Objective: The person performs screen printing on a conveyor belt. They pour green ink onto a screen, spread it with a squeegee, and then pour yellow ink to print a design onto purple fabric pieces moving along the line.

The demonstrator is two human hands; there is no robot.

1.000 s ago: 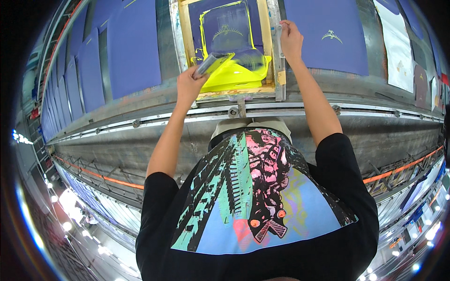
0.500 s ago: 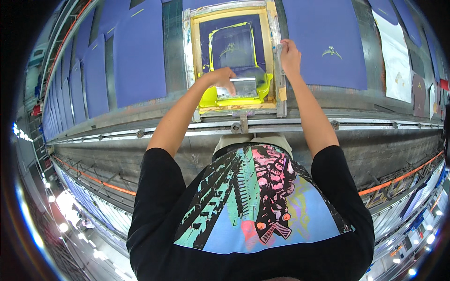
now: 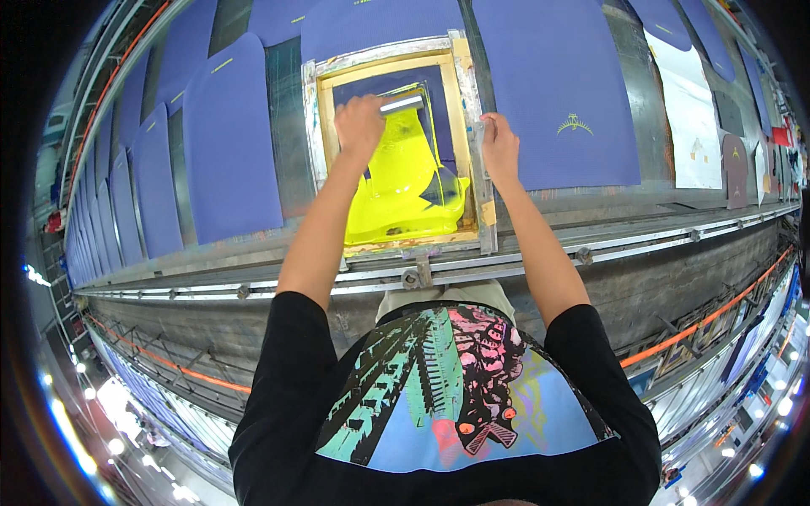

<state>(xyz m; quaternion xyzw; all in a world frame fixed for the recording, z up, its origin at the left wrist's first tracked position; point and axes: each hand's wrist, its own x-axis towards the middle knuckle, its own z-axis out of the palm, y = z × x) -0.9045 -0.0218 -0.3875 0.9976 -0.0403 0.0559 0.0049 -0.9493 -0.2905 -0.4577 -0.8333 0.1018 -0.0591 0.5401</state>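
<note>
My left hand (image 3: pixel 359 126) is closed around a squeegee (image 3: pixel 402 104) near the far end of a screen printing frame (image 3: pixel 463 84). Behind the blade, a broad band of bright yellow ink (image 3: pixel 403 156) runs back to a thick pool at the frame's near end. The dark mesh (image 3: pixel 441 126) shows along the sides and far end. At the frame's right side, my right hand (image 3: pixel 501 152) has its fingers curled onto the outer edge. What lies under the inked part of the mesh is hidden.
Blue fabric pieces (image 3: pixel 228 143) lie in a row along the long table, and the one on the right (image 3: pixel 557 84) bears a small yellow print. Further right are a white sheet (image 3: pixel 685 118) and a brown piece (image 3: pixel 736 169). A metal rail (image 3: pixel 337 285) follows the near edge.
My left hand has pushed the squeegee from the near end to the far end, spreading yellow ink over the mesh. My right hand remains at the frame's right edge. The view has shifted slightly.
</note>
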